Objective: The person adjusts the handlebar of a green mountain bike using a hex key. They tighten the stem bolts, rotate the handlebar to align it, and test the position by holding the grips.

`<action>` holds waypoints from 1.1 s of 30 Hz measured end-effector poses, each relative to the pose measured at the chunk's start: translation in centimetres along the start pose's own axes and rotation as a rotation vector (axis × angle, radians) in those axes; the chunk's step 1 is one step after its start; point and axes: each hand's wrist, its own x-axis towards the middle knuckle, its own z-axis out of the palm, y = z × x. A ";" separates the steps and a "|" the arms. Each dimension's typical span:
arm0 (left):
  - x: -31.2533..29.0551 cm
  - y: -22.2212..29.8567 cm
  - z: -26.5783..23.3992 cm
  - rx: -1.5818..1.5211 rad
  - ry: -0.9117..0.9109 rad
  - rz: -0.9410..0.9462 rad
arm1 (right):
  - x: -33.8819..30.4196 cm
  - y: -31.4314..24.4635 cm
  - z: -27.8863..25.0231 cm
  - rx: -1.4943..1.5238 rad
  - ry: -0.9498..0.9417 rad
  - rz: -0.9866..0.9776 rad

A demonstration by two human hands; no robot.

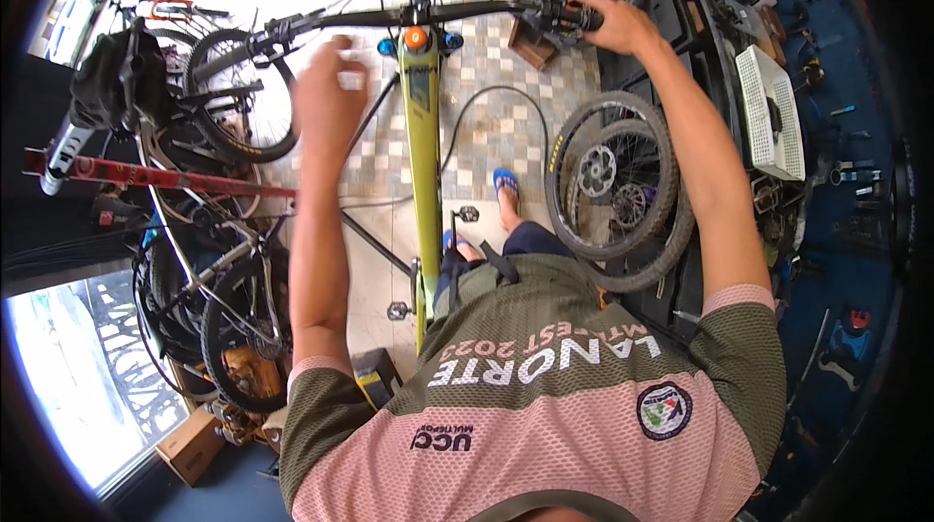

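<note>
A yellow-green bicycle frame stands in front of me, its black handlebar running across the top of the view. At the bar's right end, my right hand is closed around the handlebar grip, beside the brake lever and its clamps. My left hand is off the bar, held just below its left half, slightly blurred. Its fingers are loosely bent and apart, and nothing shows in them. An orange cap tops the frame's front, between blue-and-black fittings. One pedal shows by my foot.
Two loose wheels lean at my right, below a bench with a white plastic basket. Tools hang on the dark blue wall. Several bicycles and a red bar crowd the left. A cardboard box sits lower left.
</note>
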 end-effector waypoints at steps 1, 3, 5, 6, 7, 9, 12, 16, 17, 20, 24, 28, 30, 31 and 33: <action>-1.7 3.1 1.6 -0.094 -0.151 0.024 | 0.2 -0.2 -0.3 0.000 0.004 -0.032; -2.3 7.0 5.2 -0.214 -0.496 -0.092 | 0.7 -0.4 -0.1 0.015 -0.007 -0.046; -1.4 8.5 9.0 -0.129 -0.516 -0.008 | 1.6 -1.0 -0.5 0.021 0.008 -0.055; -0.6 8.7 11.0 -0.128 -0.519 0.013 | 1.7 -1.2 -0.3 0.023 0.020 -0.048; 0.3 9.0 12.6 -0.132 -0.529 0.038 | 1.5 -1.0 0.1 0.024 0.029 -0.033; 2.3 10.2 14.8 -0.104 -0.546 0.058 | 1.5 -0.6 0.5 0.029 0.049 -0.048; 4.4 10.6 17.5 -0.081 -0.581 0.079 | 1.0 -1.6 0.2 0.065 0.010 -0.039; 4.1 10.5 20.9 -0.254 -0.451 0.033 | 0.6 -3.2 -0.2 0.054 0.002 0.019; 3.8 11.2 21.1 -0.294 -0.453 0.010 | 0.3 -2.7 0.2 0.059 0.002 0.034; 2.0 12.5 20.6 -0.312 -0.444 -0.035 | -0.2 -1.9 0.7 0.065 -0.004 0.052; 0.9 12.4 20.1 -0.413 -0.479 -0.109 | -0.2 -2.0 1.0 0.058 -0.010 0.086; -5.5 11.6 20.2 -0.268 -0.710 0.098 | -0.2 -1.5 1.1 0.077 0.006 0.067; -7.8 10.4 20.7 -0.279 -0.686 0.046 | 0.1 -1.5 1.3 0.072 0.087 -0.002; -8.1 9.0 20.7 -0.270 -0.658 0.006 | 0.3 -1.6 1.0 0.059 0.072 0.001; -7.1 8.1 17.2 -0.243 -0.604 -0.079 | -0.6 -2.3 0.3 0.042 0.026 0.049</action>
